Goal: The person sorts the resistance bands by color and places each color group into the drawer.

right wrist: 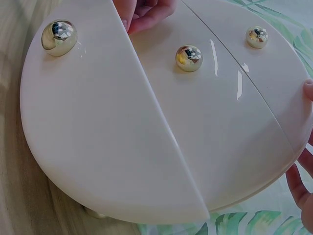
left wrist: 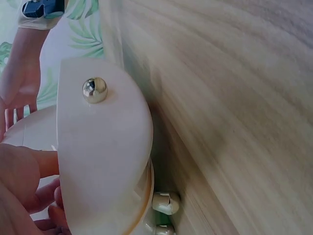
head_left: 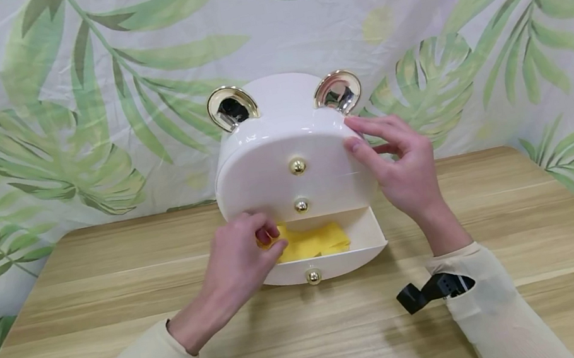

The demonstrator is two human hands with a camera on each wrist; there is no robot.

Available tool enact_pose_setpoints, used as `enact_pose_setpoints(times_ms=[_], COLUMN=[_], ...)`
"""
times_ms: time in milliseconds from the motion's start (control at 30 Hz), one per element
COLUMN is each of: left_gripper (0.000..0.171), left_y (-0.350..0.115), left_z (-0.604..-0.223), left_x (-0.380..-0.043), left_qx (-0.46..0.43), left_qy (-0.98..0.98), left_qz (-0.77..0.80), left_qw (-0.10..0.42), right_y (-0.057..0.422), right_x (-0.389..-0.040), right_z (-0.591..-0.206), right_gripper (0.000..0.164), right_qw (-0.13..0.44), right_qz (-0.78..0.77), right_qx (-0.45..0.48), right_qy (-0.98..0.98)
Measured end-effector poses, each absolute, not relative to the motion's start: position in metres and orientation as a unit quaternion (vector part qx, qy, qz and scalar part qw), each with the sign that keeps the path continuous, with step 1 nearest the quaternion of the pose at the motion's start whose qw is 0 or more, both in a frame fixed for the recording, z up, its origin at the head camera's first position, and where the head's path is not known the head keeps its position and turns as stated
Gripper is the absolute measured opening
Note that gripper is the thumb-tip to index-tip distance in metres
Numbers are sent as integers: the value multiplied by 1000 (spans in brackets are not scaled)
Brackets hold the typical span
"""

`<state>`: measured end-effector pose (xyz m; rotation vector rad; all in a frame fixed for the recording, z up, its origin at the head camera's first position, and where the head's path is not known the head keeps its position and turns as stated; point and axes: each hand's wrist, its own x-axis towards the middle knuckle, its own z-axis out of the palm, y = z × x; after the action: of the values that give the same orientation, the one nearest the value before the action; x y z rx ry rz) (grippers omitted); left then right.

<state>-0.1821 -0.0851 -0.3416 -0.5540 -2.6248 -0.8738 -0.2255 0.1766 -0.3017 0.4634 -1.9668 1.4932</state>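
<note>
A glossy white drawer box [head_left: 261,164] with gold ears stands on the table, its bottom drawer [head_left: 365,229] pulled out. Folded yellow cloth or paper [head_left: 312,242] lies in that drawer. My left hand [head_left: 236,249] reaches over the drawer's left side with curled fingers, thumb and index fingertips apart beside the yellow piece. In the left wrist view the drawer front [left wrist: 102,147] partly hides those fingers, and I cannot tell whether they hold anything. My right hand [head_left: 401,159] grips the box's upper right edge, thumb on the front and fingers around the side.
Gold knobs mark the closed top drawer [right wrist: 257,36] and middle drawer [right wrist: 189,58]. Behind the wooden table [head_left: 126,278] hangs a leaf-patterned cloth [head_left: 146,101]. Each wrist carries a black camera mount, one near the right sleeve [head_left: 483,279].
</note>
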Motion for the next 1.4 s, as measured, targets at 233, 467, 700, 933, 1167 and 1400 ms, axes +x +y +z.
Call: enact_pose_setpoints(times_ms=[233, 467, 700, 933, 1167, 1400], left_gripper=[15, 6, 9, 15, 19, 31], left_y=[-91, -98, -103, -93, -64, -40], left_z=[-342, -337, -328, -329, -358, -388], left_x=[-185, -182, -165, -132, -102, -95], left_qx=[-164, -115, -40, 9, 43, 100], left_qy=[-920, -895, -862, -806, -758, -732], left_qz=[-322, -406, -491, -587, -651, -673], left_qw=[154, 149, 121, 76, 5, -45], right_y=[177, 177, 177, 177, 178, 178], right_x=[-226, -225, -225, -225, -225, -225], right_z=[-302, -302, -302, -302, -303, -302], right_gripper=[31, 30, 31, 30, 31, 31], right_qw=[312, 311, 311, 310, 311, 311], right_qz=[564, 564, 562, 562, 561, 561], right_qx=[175, 172, 174, 175, 175, 176], right_qy=[-744, -746, -746, -747, -747, -747])
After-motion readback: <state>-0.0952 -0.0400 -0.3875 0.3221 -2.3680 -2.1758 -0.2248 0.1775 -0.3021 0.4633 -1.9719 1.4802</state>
